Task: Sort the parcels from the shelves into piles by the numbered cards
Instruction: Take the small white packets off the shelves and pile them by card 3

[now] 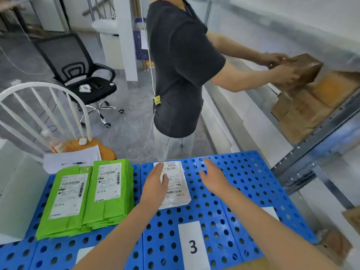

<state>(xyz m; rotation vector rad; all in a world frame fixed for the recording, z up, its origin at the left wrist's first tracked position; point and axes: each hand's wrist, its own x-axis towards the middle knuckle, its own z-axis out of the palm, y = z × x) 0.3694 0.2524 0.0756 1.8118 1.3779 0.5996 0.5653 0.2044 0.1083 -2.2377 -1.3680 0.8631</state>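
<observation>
Both flat: left hand (155, 184) rests straight-fingered on the white parcel (178, 193), right hand (213, 178) relaxed, holding nothing, just beside it.

White card (192, 246) between the forearms: "3". White parcel (176, 193) under left hand (155, 185), label top line: "05010". Green parcels' (109, 193) labels unreadable.

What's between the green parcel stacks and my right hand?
The white parcel, with your left hand resting on it, then bare blue board; the head view shows it.
</observation>
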